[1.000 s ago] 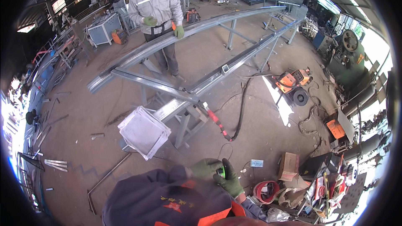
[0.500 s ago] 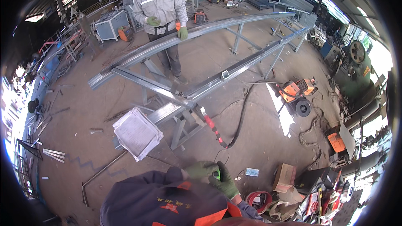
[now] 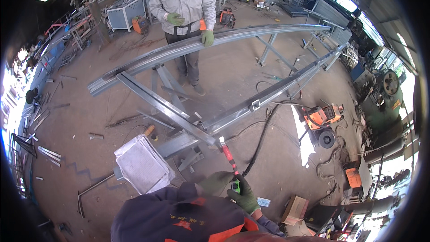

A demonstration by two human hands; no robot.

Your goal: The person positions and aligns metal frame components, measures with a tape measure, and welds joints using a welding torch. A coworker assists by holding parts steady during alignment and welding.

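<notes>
My right hand (image 3: 245, 196), in a green work glove, is closed round a small green-and-black tape measure (image 3: 235, 187) close to my chest. Just left of it is my left hand (image 3: 215, 183), gloved alike; it is blurred and its fingertips are hard to make out. Ahead of both hands is a welding torch (image 3: 228, 154) with a red handle, its dark cable running back along the floor. A stack of white paper sheets (image 3: 145, 163) lies over the near end of a steel beam (image 3: 179, 144).
Across the long steel frame (image 3: 156, 101), a co-worker (image 3: 184, 0) in grey rests one gloved hand on the far beam. To the right stand an orange machine (image 3: 323, 116) and a wire spool (image 3: 327, 139). A cardboard box (image 3: 294, 210) sits near right; metal strips (image 3: 49, 154) lie left.
The view has shifted, so the frame and the co-worker sit lower and farther right. My right hand still holds the tape measure, with my left hand beside it.
</notes>
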